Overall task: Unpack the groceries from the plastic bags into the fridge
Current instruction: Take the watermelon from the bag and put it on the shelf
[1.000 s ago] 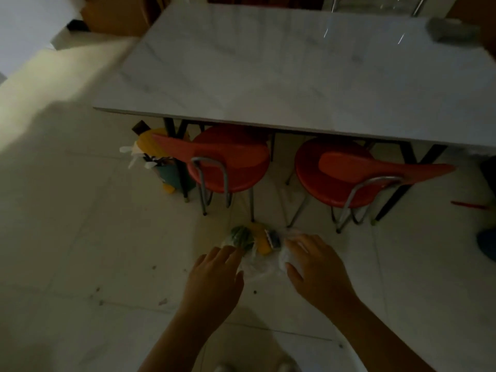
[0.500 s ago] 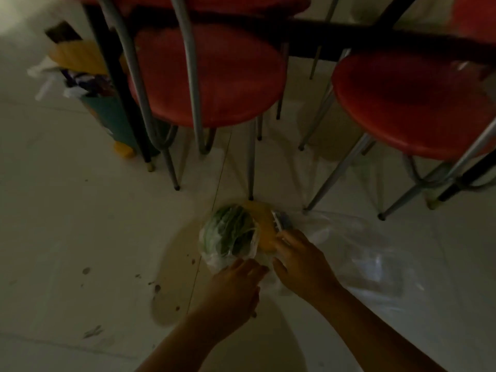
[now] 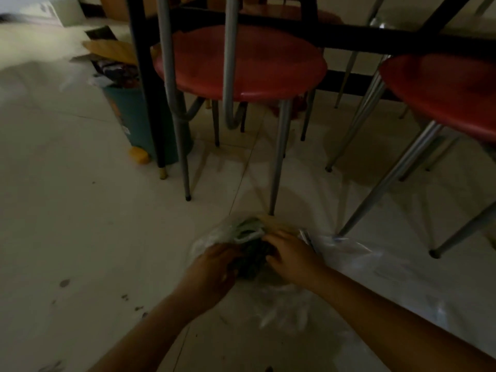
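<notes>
I count one clear plastic bag (image 3: 357,261) on the floor tiles (image 3: 80,210), at 6 o'clock in my view. Inside it lies one green leafy bundle (image 3: 248,229), with one yellowish item (image 3: 279,224) touching it at 1 o'clock. Two hands work here. My left hand (image 3: 214,267) has fingers curled on the film at the bundle's 8 o'clock. My right hand (image 3: 291,253) pinches at its 3 o'clock; exactly what it pinches I cannot tell. Two red stools (image 3: 241,65) stand at 12 o'clock. One teal bin (image 3: 131,116) stands at 10 o'clock.
</notes>
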